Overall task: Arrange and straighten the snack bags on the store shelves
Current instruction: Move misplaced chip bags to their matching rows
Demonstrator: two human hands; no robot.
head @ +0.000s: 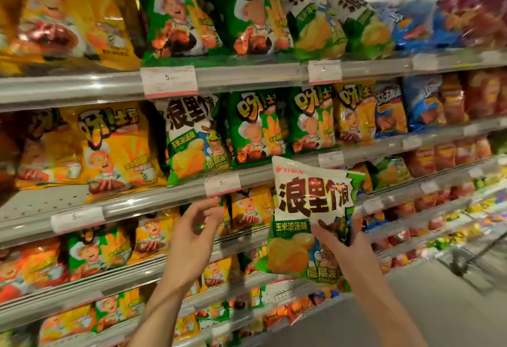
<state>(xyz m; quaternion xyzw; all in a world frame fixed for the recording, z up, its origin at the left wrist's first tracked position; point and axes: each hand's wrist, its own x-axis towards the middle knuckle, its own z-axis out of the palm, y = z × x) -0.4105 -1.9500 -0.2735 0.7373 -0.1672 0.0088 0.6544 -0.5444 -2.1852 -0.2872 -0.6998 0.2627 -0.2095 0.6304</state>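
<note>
**Loose white-and-green bag held off the shelf, matching slot up and to the left**

Nearest the camera, the right hand (338, 239) gripped a white-and-green snack bag (310, 220) by its lower middle, fingers curled across the front, holding it upright in the air in front of the shelves and touching none of them. The left hand (199, 226) was raised beside it, to the left, holding nothing, its fingers loosely bent with the tips just under a price tag (222, 184) on the shelf rail (164, 199).

Farther back, on the shelf above that rail, a matching white-and-green bag (192, 138) stood between a yellow bag (115, 146) on its left and a green bag (258, 124) on its right. The yellow bag leaned slightly, and bare shelf floor (41, 201) showed at the far left. The top shelf carried more yellow, green and blue bags, too blurred to read.

The held bag most likely belonged with its twin. To do that well, the grip probably needed to move toward the bag's side edges so the face stayed flat and uncrushed. The free left hand could press the neighbouring bags back to open a gap. The bag would then go in bottom first, label outward, standing upright and level with the row's front. Whether there was room behind the twin could not be told.
</note>
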